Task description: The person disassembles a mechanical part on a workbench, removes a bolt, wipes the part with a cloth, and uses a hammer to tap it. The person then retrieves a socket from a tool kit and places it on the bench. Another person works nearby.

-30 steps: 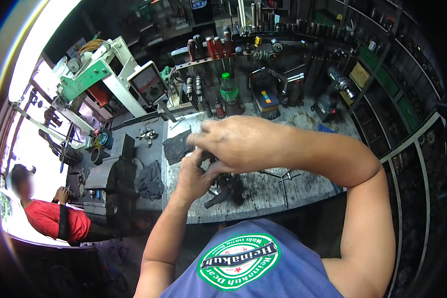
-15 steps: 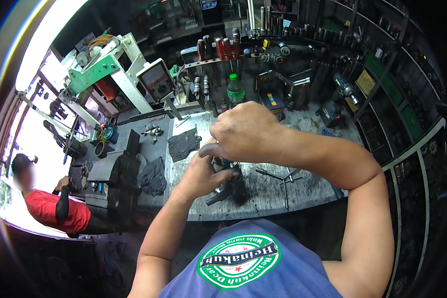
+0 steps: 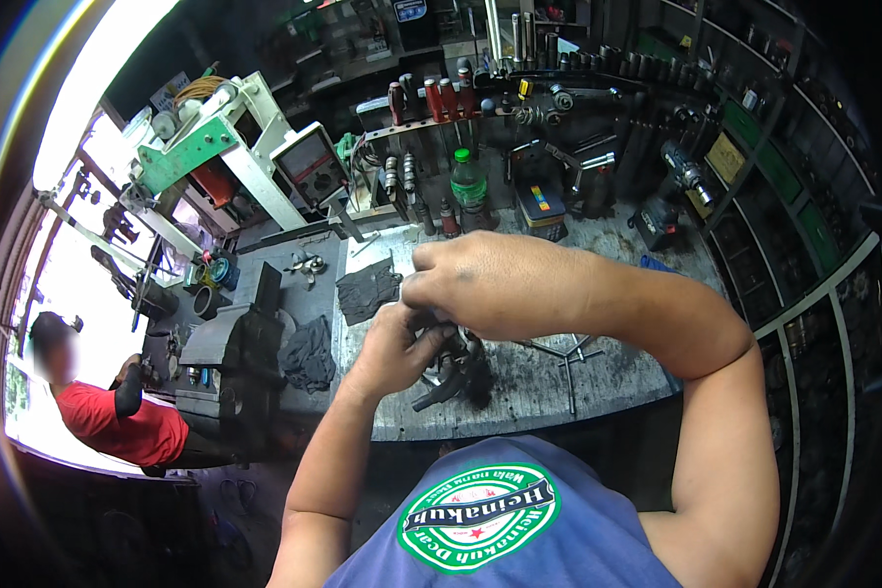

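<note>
A dark, greasy metal part [image 3: 453,370] rests on the metal-topped workbench [image 3: 402,416] in front of me. From its left side my left hand [image 3: 397,348] is closed on the part's upper portion, thumb toward the right. Just above, my right hand [image 3: 475,284] is curled shut with its fingers meeting the left hand's fingertips. Whatever the right fingers pinch is hidden behind the knuckles. A T-handle wrench [image 3: 570,377] lies to the right, partly under my right forearm. Beyond the left hand lies a dark rag [image 3: 367,292].
A bench vise [image 3: 227,343] and another dark rag [image 3: 309,355] are to the left. A green-capped bottle [image 3: 468,181], a battery [image 3: 541,208] and a cordless tool [image 3: 655,220] line the back. Screwdrivers [image 3: 441,98] hang in a rack. A person in red [image 3: 122,416] works at far left.
My right hand has come down closer to the part and its wrist has turned, with fingers now lower. My left hand stays at the part. The whole view has shifted slightly.
</note>
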`<move>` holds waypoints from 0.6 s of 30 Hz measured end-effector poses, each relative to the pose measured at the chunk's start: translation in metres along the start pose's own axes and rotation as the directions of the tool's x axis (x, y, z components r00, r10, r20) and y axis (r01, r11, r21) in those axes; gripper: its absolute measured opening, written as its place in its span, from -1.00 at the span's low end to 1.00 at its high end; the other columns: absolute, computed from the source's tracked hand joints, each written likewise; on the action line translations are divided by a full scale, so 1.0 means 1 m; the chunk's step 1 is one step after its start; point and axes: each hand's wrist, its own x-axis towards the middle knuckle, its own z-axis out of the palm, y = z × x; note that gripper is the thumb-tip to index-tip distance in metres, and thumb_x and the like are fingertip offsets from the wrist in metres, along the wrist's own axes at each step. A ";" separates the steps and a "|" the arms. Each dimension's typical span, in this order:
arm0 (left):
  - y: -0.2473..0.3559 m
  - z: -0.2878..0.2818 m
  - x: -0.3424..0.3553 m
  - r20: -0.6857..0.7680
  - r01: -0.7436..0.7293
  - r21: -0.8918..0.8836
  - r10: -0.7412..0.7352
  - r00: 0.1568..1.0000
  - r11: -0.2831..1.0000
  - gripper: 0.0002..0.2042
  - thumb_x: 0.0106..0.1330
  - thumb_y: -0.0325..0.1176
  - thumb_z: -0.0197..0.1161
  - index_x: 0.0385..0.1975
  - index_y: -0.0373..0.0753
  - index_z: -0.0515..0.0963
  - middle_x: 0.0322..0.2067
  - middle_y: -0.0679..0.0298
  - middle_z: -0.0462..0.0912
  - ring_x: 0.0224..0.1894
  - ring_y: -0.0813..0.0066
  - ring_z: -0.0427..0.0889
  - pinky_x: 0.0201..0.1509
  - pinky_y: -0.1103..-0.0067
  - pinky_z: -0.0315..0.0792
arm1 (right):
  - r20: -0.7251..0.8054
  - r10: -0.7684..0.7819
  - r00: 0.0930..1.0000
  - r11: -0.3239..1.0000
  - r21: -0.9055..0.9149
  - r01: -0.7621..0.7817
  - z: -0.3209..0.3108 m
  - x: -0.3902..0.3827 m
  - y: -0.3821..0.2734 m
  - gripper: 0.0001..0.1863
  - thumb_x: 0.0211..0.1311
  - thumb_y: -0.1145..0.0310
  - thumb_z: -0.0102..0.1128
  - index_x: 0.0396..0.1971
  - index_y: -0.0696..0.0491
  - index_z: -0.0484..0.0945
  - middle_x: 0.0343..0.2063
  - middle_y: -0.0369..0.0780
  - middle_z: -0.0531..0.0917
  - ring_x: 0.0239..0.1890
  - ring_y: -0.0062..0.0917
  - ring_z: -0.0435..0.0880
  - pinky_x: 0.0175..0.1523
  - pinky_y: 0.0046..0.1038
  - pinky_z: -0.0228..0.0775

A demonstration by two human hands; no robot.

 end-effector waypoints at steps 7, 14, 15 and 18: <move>-0.007 0.015 -0.009 -0.207 -0.024 0.024 0.029 0.978 0.999 -0.75 0.28 -0.47 0.56 -0.11 -0.34 0.68 -0.18 0.12 0.84 -0.09 0.23 0.85 0.06 0.38 0.65 | 0.062 0.093 0.994 0.987 -0.135 -0.084 0.003 -0.006 -0.001 -0.76 0.31 0.30 0.36 -0.24 0.18 0.81 -0.20 0.06 0.82 -0.17 -0.11 0.89 -0.11 -0.11 0.77; -0.013 0.016 -0.006 -0.168 -0.127 0.096 0.142 0.976 0.987 -0.78 0.32 -0.58 0.47 -0.07 -0.38 0.68 -0.17 0.19 0.84 -0.10 0.46 0.80 0.02 0.52 0.63 | 0.182 0.169 0.969 0.976 -0.170 -0.138 0.010 -0.005 0.007 -0.64 0.35 0.18 0.37 -0.22 0.25 0.74 -0.28 0.02 0.79 -0.22 -0.08 0.87 -0.13 -0.13 0.75; -0.014 0.014 -0.007 -0.208 -0.092 0.063 0.103 0.973 0.994 -0.80 0.36 -0.58 0.45 -0.05 -0.39 0.68 -0.13 0.22 0.83 -0.06 0.56 0.77 0.06 0.54 0.61 | 0.167 0.109 0.980 0.989 -0.116 -0.090 0.011 -0.006 0.009 -0.58 0.39 0.13 0.39 -0.16 0.28 0.70 -0.29 0.01 0.77 -0.21 -0.08 0.87 -0.15 -0.14 0.74; -0.020 0.010 -0.012 -0.122 0.009 -0.092 -0.020 0.992 0.996 -0.79 0.33 -0.58 0.48 -0.09 -0.39 0.67 -0.14 0.25 0.83 -0.06 0.57 0.76 0.04 0.56 0.61 | 0.024 -0.051 0.998 0.998 -0.026 0.052 0.014 -0.005 0.012 -0.52 0.39 0.07 0.40 -0.08 0.27 0.68 -0.22 0.03 0.76 -0.19 -0.07 0.86 -0.10 -0.15 0.75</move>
